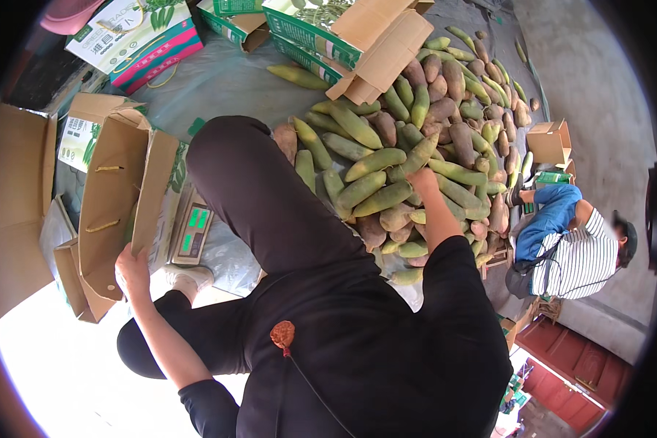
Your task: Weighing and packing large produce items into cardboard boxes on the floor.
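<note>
My left hand (131,269) grips the lower edge of an open brown cardboard box (117,197) at the left. My right hand (422,180) reaches out into a big pile of long green and brown stalks (416,146), fingers down among them; what it holds is hidden. My dark-clad knee (248,182) rises between the two hands. A small scale with a green display (192,230) sits beside the box, just above my left hand.
Printed green-and-white cartons (306,33) and a pink-sided one (146,40) lie at the top. A flat cardboard sheet (14,204) is at far left. Another person in a striped shirt (580,255) crouches at the right beside a small box (549,142).
</note>
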`<state>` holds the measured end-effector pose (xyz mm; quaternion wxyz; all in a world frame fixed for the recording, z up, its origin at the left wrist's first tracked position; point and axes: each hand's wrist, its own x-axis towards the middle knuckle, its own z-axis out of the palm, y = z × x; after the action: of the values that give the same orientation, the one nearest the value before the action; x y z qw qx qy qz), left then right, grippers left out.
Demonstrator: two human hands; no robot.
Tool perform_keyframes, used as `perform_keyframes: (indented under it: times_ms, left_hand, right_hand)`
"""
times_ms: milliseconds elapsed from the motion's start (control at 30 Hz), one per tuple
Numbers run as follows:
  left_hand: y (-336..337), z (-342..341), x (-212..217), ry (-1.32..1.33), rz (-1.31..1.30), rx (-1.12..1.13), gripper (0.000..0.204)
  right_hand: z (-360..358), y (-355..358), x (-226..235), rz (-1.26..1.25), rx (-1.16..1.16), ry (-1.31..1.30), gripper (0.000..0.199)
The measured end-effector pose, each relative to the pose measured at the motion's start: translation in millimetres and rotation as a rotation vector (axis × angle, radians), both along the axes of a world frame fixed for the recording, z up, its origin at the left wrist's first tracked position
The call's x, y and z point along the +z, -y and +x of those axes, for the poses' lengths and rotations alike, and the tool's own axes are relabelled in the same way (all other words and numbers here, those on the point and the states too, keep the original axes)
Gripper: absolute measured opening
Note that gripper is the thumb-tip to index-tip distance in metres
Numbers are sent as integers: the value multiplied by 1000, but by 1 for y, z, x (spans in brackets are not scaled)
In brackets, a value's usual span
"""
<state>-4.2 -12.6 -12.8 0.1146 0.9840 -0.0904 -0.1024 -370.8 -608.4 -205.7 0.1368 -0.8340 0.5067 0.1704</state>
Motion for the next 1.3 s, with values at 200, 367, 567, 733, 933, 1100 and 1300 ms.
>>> perform_keyframes:
  times_ms: [200,367,567,733,933,1100,1300]
  left_hand:
    - [-5,-2,6,3,20,27,21]
    - [-8,-2,8,41,-42,23,20]
    - [-3,-2,13,38,4,38,20]
    - [-8,-2,11,58,48,34,19]
    - [-2,-2,14,41,-8,37,18]
    - [-7,-4,12,91,-3,37,18]
    - [-20,-8,4,174,39,19,19]
  right_hand:
    - [-4,-63,13,88,-468,181,50]
    - [20,-84,11,18,-571,217,59]
    - [49,-106,25,46,-932,468,78]
    - [59,-128,37,22,-808,619,69]
    - [92,-140,99,-18,-293,600,57]
    - [155,-145,173,-45,45,820,55]
    - [278,-188,285,-59,670,1485,64]
